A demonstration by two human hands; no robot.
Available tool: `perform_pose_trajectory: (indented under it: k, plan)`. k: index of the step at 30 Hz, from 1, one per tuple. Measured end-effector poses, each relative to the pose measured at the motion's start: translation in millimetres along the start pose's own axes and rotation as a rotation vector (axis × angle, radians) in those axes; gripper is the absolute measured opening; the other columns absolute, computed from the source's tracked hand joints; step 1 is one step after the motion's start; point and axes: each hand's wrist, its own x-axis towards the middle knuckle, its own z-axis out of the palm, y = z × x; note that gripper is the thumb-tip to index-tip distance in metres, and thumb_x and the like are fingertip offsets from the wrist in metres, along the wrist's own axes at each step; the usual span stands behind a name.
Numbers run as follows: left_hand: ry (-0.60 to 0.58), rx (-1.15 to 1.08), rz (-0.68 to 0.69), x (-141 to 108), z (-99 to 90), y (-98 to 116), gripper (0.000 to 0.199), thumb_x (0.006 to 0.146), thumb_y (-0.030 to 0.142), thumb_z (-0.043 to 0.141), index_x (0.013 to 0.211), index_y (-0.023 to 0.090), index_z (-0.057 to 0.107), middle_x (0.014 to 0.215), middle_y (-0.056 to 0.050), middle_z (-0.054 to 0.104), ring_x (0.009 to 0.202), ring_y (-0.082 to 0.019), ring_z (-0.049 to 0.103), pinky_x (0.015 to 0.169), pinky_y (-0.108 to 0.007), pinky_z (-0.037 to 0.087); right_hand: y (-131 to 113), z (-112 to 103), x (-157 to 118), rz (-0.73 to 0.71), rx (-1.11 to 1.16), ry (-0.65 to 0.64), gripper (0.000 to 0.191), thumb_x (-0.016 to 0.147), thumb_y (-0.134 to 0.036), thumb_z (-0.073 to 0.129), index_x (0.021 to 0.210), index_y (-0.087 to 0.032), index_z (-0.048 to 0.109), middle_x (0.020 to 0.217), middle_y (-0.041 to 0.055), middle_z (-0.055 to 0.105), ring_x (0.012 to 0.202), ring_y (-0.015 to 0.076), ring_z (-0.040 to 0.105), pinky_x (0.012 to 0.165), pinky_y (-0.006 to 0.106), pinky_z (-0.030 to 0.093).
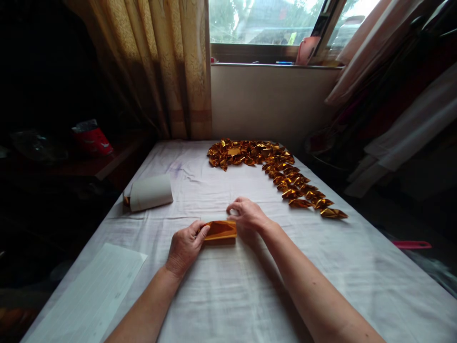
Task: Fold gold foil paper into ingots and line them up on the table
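Near left, a lined sheet (89, 290) lies on the white cloth (214, 300); just beyond, the left hand (187, 244) pinches one end of a folded gold foil piece (221, 230), seemingly to steady it, leaving the opposite end accessible to the right hand (248, 213), whose loosely parted fingers curl beside it, gripping nothing visible. Farther off, past a pale curved card (152, 193), rows of foil shapes (294, 179) lead to a heap (250, 152), apparently kept out of the hands' way.
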Motion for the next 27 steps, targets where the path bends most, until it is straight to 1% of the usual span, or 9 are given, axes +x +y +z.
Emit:
perform_pose_trajectory:
  k: [3, 8, 12, 14, 18, 21, 24, 27]
  plan:
    - [-0.014, -0.017, 0.026, 0.6, -1.4, -1.0, 0.024, 0.092, 0.038, 0.052, 0.088, 0.024, 0.071, 0.075, 0.002, 0.074, 0.066, -0.014, 0.069, 0.061, -0.021, 0.045, -2.1, -5.0, 3.7, -0.035, -0.077, -0.070, 0.018, 0.075, -0.029, 0.075, 0.093, -0.029, 0.076, 0.098, 0.0029, 0.066, 0.088, 0.0191, 0.063, 0.074, 0.026, 0.047]
    - [-0.034, -0.020, 0.075, 1.8, -4.0, -1.5, 0.023, 0.090, 0.038, 0.054, 0.085, 0.024, 0.072, 0.071, 0.002, 0.073, 0.063, -0.014, 0.068, 0.061, -0.021, 0.047, -3.4, -6.2, 5.3, -0.069, -0.081, -0.083, 0.014, 0.075, -0.025, 0.072, 0.088, -0.026, 0.076, 0.092, 0.0024, 0.065, 0.083, 0.0171, 0.062, 0.071, 0.024, 0.045]
    - [-0.058, 0.000, 0.135, 1.4, -7.2, -1.7, 0.022, 0.090, 0.037, 0.054, 0.085, 0.024, 0.071, 0.073, 0.001, 0.074, 0.065, -0.015, 0.069, 0.062, -0.022, 0.048, -2.9, -5.0, 4.8, -0.073, -0.052, -0.094, 0.022, 0.074, -0.026, 0.073, 0.095, -0.027, 0.075, 0.097, 0.0031, 0.065, 0.084, 0.0177, 0.062, 0.073, 0.025, 0.045]
    - [-0.079, 0.004, 0.170, 0.8, -9.1, -1.4, 0.021, 0.090, 0.037, 0.054, 0.086, 0.025, 0.071, 0.074, 0.001, 0.075, 0.067, -0.015, 0.069, 0.063, -0.022, 0.049, -2.0, -3.7, 4.8, -0.069, -0.026, -0.099, 0.022, 0.073, -0.027, 0.074, 0.095, -0.027, 0.075, 0.097, 0.0029, 0.065, 0.083, 0.0175, 0.061, 0.073, 0.025, 0.045]
    - [-0.101, 0.019, 0.215, -0.2, -12.2, 0.1, 0.021, 0.091, 0.036, 0.054, 0.086, 0.024, 0.071, 0.076, 0.001, 0.075, 0.067, -0.015, 0.069, 0.064, -0.022, 0.049, -1.1, -0.5, 5.9, -0.063, 0.047, -0.107, 0.011, 0.071, -0.022, 0.075, 0.082, -0.024, 0.075, 0.091, 0.0020, 0.064, 0.078, 0.0153, 0.059, 0.069, 0.024, 0.043]
    - [-0.110, 0.032, 0.224, -0.2, -13.0, 1.0, 0.020, 0.091, 0.035, 0.054, 0.087, 0.024, 0.070, 0.075, 0.002, 0.074, 0.068, -0.015, 0.069, 0.064, -0.022, 0.049, -1.6, 0.3, 5.3, -0.057, 0.134, -0.111, 0.007, 0.068, -0.017, 0.074, 0.074, -0.020, 0.072, 0.084, 0.0008, 0.063, 0.071, 0.0128, 0.056, 0.066, 0.023, 0.041]
    - [-0.108, 0.039, 0.219, 0.0, -12.7, 0.9, 0.020, 0.091, 0.035, 0.054, 0.087, 0.025, 0.070, 0.076, 0.001, 0.075, 0.068, -0.015, 0.069, 0.065, -0.022, 0.050, -1.1, 0.3, 2.3, -0.040, 0.268, -0.132, 0.002, 0.072, -0.019, 0.069, 0.074, -0.019, 0.069, 0.072, -0.0021, 0.061, 0.063, 0.0105, 0.053, 0.060, 0.022, 0.039]
    - [-0.095, 0.039, 0.207, -0.3, -11.3, -0.2, 0.019, 0.091, 0.035, 0.054, 0.090, 0.025, 0.070, 0.079, 0.001, 0.075, 0.071, -0.015, 0.070, 0.066, -0.023, 0.051, 0.1, 2.0, -2.8, -0.029, 0.416, -0.172, 0.007, 0.079, -0.024, 0.062, 0.082, -0.018, 0.065, 0.066, -0.0045, 0.060, 0.059, 0.0094, 0.052, 0.055, 0.020, 0.040]
